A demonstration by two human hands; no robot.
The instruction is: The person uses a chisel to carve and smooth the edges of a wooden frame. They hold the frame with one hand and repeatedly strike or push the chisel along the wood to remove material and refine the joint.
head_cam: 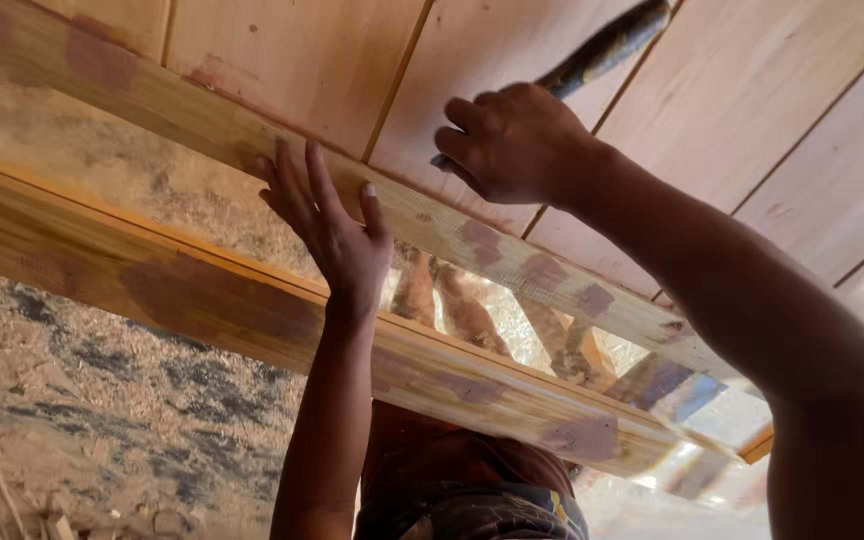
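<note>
My left hand [330, 222] lies flat, fingers spread, against a long pale wooden batten [152, 100] that runs diagonally across the boards. To the right of it, my right hand [512, 142] is closed around a dark, worn tool [607, 45]. The tool's long shaft sticks out toward the upper right, and its working end is hidden behind the fingers. The right fist sits just above the same batten, against a panel of reddish planks [302, 55]. A thicker wooden beam [202, 290] with yellow edges runs parallel below the left wrist.
Short wooden cross pieces [452, 300] show in the gap between batten and beam. Sawdust and shavings cover the ground [102, 420] at lower left. A clothed torso [462, 490] is at the bottom centre.
</note>
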